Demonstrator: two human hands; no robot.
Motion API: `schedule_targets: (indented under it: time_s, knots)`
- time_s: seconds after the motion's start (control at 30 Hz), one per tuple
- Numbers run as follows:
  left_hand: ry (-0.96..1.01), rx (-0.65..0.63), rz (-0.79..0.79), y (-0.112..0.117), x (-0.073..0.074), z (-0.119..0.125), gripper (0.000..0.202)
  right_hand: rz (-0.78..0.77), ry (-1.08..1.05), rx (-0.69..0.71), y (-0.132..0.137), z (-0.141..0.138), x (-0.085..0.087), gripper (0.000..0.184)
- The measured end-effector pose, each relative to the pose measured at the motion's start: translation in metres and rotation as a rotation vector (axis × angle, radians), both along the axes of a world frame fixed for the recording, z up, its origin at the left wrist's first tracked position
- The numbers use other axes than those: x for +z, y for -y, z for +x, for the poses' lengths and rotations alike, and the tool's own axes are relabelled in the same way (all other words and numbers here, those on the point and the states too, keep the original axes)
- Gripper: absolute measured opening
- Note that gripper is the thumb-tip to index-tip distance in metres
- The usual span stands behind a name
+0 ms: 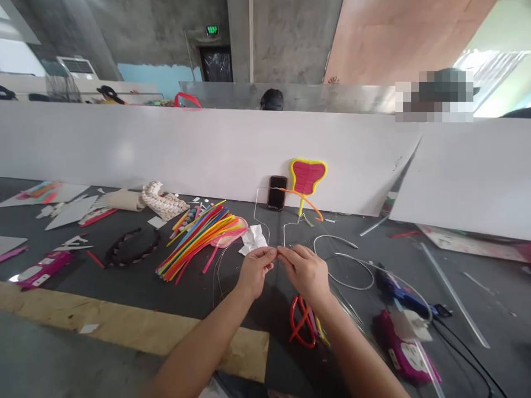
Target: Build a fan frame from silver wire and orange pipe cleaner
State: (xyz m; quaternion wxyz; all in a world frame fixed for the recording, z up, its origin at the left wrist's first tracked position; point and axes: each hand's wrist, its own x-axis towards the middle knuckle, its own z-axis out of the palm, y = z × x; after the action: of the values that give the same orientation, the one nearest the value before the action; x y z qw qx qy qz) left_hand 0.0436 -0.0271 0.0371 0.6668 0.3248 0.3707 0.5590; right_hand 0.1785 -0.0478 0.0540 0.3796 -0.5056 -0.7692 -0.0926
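Observation:
My left hand point(254, 271) and my right hand point(306, 271) meet above the dark table, thumbs and fingertips pinched together. Between them stands a thin wire frame point(255, 205), bent into an open outline, its lower ends running into my fingers. An orange pipe cleaner point(306, 198) is attached at the frame's top and curves off to the right. Exactly what my fingertips press on is hidden. Behind the frame, a pink fan-shaped piece with yellow edging point(309, 177) leans against the white partition beside a phone point(277, 193). Below my right hand lie red-handled scissors point(302, 323).
Colourful pipe cleaners point(199, 240) lie in a bundle to the left, near a dark braided headband point(133, 249). Coiled wire point(352, 286), a blue glue gun point(400, 290) and a magenta power strip point(409, 354) occupy the right. A white partition point(199, 143) closes off the back.

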Motion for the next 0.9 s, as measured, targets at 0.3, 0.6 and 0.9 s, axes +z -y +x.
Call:
schedule_targets:
  time_s: [0.3,0.6,0.9]
  knots:
    - [-0.107,-0.066,0.059,-0.007,-0.008,0.000,0.018,0.079,0.064,0.042,-0.007,0.009,-0.011,0.017]
    - [-0.175,-0.044,0.081,-0.006,-0.009,0.002,0.020,0.030,0.049,0.065,-0.005,0.014,-0.017,0.016]
    - [-0.282,-0.004,0.184,-0.005,-0.016,0.003,0.018,-0.012,0.171,0.128,-0.005,0.017,-0.009,0.023]
